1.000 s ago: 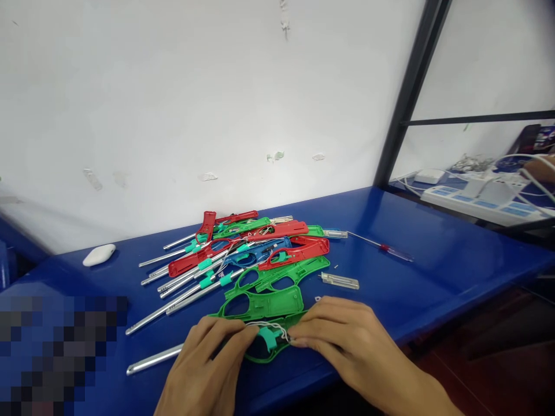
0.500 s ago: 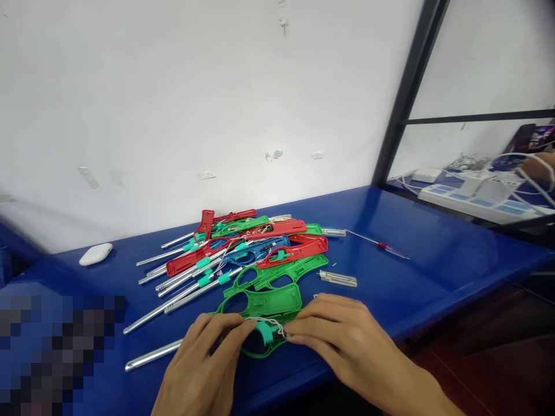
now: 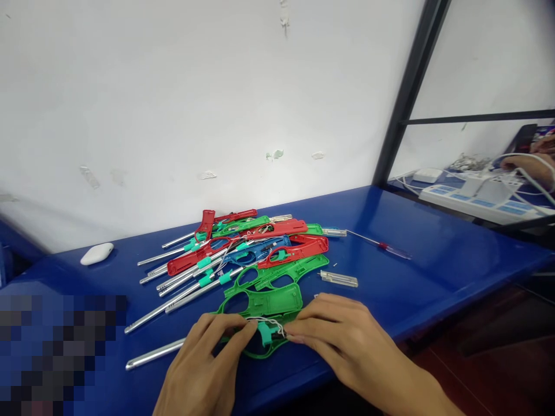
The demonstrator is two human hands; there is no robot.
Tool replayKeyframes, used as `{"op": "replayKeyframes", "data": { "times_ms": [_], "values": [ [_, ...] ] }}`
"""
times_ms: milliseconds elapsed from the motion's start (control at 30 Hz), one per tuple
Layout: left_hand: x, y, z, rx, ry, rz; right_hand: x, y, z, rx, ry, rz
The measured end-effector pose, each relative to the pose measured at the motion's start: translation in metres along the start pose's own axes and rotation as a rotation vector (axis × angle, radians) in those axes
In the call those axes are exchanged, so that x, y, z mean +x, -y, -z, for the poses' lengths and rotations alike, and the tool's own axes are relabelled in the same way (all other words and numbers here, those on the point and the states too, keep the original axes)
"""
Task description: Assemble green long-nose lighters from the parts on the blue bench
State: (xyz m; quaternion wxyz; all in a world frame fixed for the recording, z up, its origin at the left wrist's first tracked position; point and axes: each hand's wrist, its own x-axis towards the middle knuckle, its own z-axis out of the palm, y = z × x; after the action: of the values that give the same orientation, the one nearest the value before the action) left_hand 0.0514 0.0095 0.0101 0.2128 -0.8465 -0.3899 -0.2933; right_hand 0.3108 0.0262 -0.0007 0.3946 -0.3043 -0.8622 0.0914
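Observation:
In front of me lies an opened long-nosed lighter with a green plastic housing (image 3: pixel 260 352), a teal trigger (image 3: pixel 265 334), thin white wires (image 3: pixel 276 325) and a silver metal tube (image 3: pixel 156 353). My left hand (image 3: pixel 203 361) is closed over the tube end, its fingertips beside the trigger. Fingers of my right hand (image 3: pixel 351 335) pinch together at the handle end, by the wires and a small black part; exactly what lies between them is hidden. Just behind, touching or very near, is a loose green housing half (image 3: pixel 277 300).
Several opened red, green and blue lighters (image 3: pixel 243 248) lie piled behind. A clear fuel tank (image 3: pixel 339 279) and a red-handled screwdriver (image 3: pixel 384 247) lie to the right, a white case (image 3: pixel 97 253) to the left. Beyond the black frame (image 3: pixel 405 98) are a power strip (image 3: pixel 481 202) and another person's hand (image 3: pixel 531 167).
My hands and the lighter have hardly moved; the left fingers shift very slightly. Behind the frame at right, the other person's hand has come further into view.

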Motion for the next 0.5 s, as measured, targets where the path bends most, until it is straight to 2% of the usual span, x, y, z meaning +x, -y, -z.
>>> {"op": "replayKeyframes", "data": {
  "times_ms": [267,500],
  "values": [
    [0.001,-0.011,0.002,0.004,-0.011,-0.012,-0.004,0.000,0.000,-0.035,0.028,-0.019],
    [0.004,-0.015,0.003,0.052,-0.030,-0.103,-0.004,0.002,0.002,-0.052,0.055,-0.017]
  ]
}}
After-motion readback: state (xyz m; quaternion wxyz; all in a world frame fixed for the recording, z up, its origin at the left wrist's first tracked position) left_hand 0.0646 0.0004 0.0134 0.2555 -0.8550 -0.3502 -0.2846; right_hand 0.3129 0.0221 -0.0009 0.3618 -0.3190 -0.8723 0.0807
